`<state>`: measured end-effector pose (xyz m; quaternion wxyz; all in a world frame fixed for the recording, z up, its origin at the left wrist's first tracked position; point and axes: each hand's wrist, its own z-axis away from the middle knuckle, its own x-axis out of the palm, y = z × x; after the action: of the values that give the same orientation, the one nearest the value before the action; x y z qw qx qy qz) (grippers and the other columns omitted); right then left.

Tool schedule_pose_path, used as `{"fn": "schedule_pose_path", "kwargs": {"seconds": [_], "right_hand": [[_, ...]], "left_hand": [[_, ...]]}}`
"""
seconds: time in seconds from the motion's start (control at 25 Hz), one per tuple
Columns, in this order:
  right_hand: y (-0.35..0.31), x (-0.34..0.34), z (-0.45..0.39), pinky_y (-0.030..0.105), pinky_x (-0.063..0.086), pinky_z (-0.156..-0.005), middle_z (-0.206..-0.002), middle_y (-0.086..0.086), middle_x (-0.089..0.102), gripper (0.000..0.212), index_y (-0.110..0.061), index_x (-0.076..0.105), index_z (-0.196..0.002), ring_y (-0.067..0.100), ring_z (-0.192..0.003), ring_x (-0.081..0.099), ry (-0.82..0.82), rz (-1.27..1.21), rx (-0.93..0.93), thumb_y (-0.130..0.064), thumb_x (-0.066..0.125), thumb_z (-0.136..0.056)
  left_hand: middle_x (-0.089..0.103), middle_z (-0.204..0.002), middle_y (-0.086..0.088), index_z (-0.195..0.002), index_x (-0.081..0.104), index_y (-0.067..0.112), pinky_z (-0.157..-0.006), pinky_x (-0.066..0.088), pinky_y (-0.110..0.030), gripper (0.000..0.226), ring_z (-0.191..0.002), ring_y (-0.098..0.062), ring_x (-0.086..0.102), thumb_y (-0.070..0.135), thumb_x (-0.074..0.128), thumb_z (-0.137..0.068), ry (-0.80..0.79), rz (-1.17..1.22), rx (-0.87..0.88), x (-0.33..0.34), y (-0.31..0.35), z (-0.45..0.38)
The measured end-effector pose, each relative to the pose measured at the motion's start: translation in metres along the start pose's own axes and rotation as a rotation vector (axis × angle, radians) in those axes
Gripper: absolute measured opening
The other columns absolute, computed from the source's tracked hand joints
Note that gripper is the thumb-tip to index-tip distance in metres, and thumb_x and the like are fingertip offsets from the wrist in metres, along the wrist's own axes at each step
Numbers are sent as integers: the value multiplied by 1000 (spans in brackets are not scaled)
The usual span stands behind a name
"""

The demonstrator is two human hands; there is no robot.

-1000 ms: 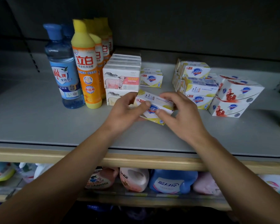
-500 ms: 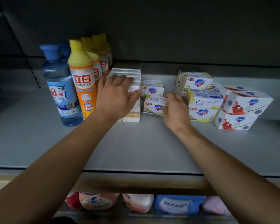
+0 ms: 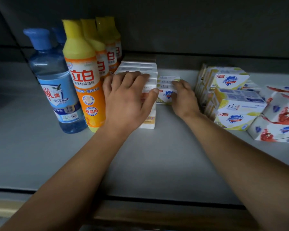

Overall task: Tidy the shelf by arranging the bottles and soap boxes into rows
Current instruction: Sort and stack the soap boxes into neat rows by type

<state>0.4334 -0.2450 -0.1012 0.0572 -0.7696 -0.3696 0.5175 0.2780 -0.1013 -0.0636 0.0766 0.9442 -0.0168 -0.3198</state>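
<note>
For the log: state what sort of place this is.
Probably a shop aisle. The grey shelf carries many copies of the same goods: a row of yellow-capped detergent bottles and stacks of boxed soap, all facing outward.

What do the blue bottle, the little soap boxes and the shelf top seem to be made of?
Blue bottle: clear tinted plastic, glossy; liquid shows through.
Small soap box: printed card, probably; crisp folded edges.
Shelf: matte grey, likely painted metal or laminate; cannot tell which.
</note>
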Motion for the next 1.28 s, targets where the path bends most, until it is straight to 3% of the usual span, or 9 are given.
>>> {"fn": "schedule_pose_path", "kwargs": {"seconds": [0.32, 0.48, 0.64, 0.76, 0.84, 0.96, 1.04, 1.12, 1.28], "right_hand": [[-2, -4, -3, 31, 32, -111, -147, 9, 39, 51, -11, 45, -141, 28, -132, 44, -30, -40, 50, -3, 52, -91], [-16, -24, 4, 33, 33, -111, -149, 8, 37, 55, -11, 41, -144, 28, -135, 40, -118, 18, 38, -21, 60, -93], [-38, -67, 37, 30, 39, -92, -135, 1, 50, 45, -20, 54, -132, 23, -123, 49, 71, 75, -99, -30, 60, -88], [-29, -112, 71, 30, 39, -92, -117, 6, 61, 34, -15, 64, -117, 29, -112, 55, 243, 48, -246, -23, 62, -83], [-8, -138, 83, 34, 39, -94, -119, 10, 62, 37, -15, 64, -119, 33, -112, 53, 271, 149, -194, -26, 64, -84], [25, -160, 88, 41, 29, -109, -142, 9, 49, 61, -19, 45, -141, 33, -130, 42, -7, 535, 16, -41, 62, -86], [35, -158, 91, 42, 16, -117, -149, 5, 43, 67, -23, 35, -148, 29, -137, 36, -130, 704, 23, -42, 60, -89], [37, -155, 96, 42, 12, -118, -148, 0, 44, 64, -26, 34, -148, 26, -136, 37, -97, 712, -8, -37, 60, -91], [25, -155, 110, 41, 27, -108, -138, 6, 56, 53, -21, 45, -142, 31, -126, 46, 57, 497, -142, -31, 61, -93]], "left_hand": [[61, -124, 3, -125, 62, 24, -106, 25, -45, 52, -117, -23, 49, 56, 33, -95, -4, 2, -12, 0, 1, 0], [59, -129, 3, -127, 60, 25, -108, 23, -44, 53, -121, -24, 47, 57, 34, -94, -54, -31, -14, -3, 1, 0], [56, -136, 0, -133, 55, 24, -109, 24, -46, 55, -126, -26, 45, 57, 41, -92, -160, -52, 0, -14, 3, -5], [56, -137, -4, -135, 54, 20, -110, 29, -48, 54, -128, -29, 46, 51, 52, -91, -201, -14, 1, -29, 11, -11], [61, -130, -8, -129, 59, 15, -106, 36, -46, 50, -120, -31, 52, 44, 57, -89, -135, 58, 42, -38, 23, -7], [65, -123, -9, -122, 65, 12, -97, 40, -35, 41, -112, -30, 55, 32, 62, -86, -115, 283, 71, -41, 49, 12], [66, -122, -7, -122, 65, 11, -96, 44, -33, 38, -111, -29, 57, 26, 65, -87, -182, 417, 34, -36, 63, 29], [66, -121, -6, -123, 65, 11, -96, 46, -35, 37, -109, -26, 61, 23, 67, -88, -239, 519, -14, -28, 69, 43], [67, -115, 1, -125, 63, 14, -86, 51, -29, 41, -96, -17, 63, 23, 70, -86, -283, 695, -104, -18, 71, 56]]}}
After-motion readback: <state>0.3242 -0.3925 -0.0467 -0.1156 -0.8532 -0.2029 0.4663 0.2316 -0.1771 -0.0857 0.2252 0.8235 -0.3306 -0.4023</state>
